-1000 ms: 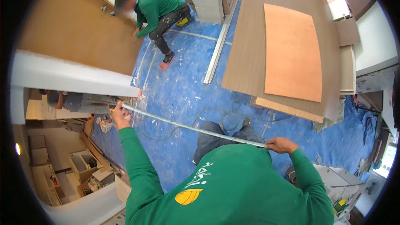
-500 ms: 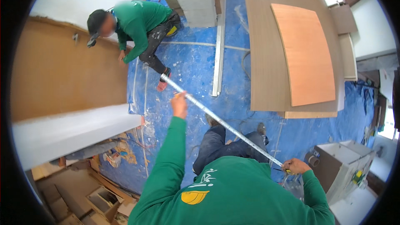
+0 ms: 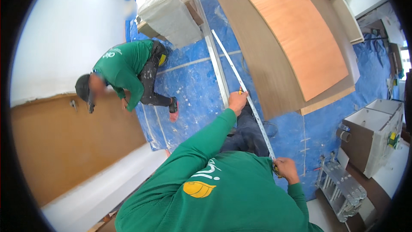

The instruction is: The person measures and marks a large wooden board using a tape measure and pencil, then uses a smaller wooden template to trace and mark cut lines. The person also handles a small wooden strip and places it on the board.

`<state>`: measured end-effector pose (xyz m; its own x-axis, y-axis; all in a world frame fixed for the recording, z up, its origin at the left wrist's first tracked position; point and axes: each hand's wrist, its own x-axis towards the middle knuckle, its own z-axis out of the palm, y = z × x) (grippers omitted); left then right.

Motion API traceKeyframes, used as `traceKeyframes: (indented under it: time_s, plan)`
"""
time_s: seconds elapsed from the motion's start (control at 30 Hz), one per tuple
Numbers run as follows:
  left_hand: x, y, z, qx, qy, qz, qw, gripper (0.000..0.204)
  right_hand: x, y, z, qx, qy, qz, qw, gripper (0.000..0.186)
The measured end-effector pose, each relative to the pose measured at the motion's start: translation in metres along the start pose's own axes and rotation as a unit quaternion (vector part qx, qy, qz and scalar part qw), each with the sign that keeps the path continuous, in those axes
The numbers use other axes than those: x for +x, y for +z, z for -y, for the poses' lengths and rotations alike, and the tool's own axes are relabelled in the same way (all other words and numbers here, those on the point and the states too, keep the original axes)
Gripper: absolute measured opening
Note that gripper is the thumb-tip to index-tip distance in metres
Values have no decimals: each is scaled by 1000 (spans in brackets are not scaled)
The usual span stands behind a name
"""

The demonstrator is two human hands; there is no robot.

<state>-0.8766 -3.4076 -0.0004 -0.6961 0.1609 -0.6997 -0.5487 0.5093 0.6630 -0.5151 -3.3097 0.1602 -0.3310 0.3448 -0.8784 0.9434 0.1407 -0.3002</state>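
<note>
A tape measure is stretched out in front of me, its long pale blade (image 3: 256, 118) slanting up and away to a free far end beside the metal profile. My right hand (image 3: 286, 169) is closed round the yellow and black tape measure case (image 3: 277, 170) by my right side. Farther out, my left hand (image 3: 237, 102) is closed on a small yellow item (image 3: 240, 90), too small to name. That hand is right at the left edge of the blade; whether it also grips the blade, I cannot tell.
A co-worker (image 3: 124, 71) crouches at left by a brown panel (image 3: 73, 133). Long metal profiles (image 3: 217, 71) lie on blue floor sheeting (image 3: 184, 77). An orange-toned board (image 3: 304, 38) rests on a larger brown board (image 3: 240, 13). A folded ladder (image 3: 343, 184) and cabinet (image 3: 373, 133) stand right.
The tape blade has swung from pointing far left to pointing nearly straight ahead. My left hand has moved right with it. My view has turned, and the co-worker bends lower.
</note>
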Motion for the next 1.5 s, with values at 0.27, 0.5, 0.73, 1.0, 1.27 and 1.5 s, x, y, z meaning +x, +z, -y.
traceKeyframes:
  time_s: [0.27,0.5,0.73,1.0,1.27,1.5]
  plan:
    - [98,-39,-90,80,-37,92,992,35,127,-14,107,-35,-152,71,985,37]
    - [254,-64,-154,159,-22,-26,987,32,127,-20,216,44,-58,14,997,44]
    - [444,-143,-256,201,38,-14,979,35,175,39,314,75,-7,-50,996,37]
    - [569,-236,-421,287,105,81,949,44,313,60,540,146,2,-86,985,35]
    - [758,-294,-493,621,302,4,724,29,581,59,680,150,-117,-71,979,37]
    - [867,-271,-538,723,303,-72,617,28,824,72,765,45,-288,-50,955,25]
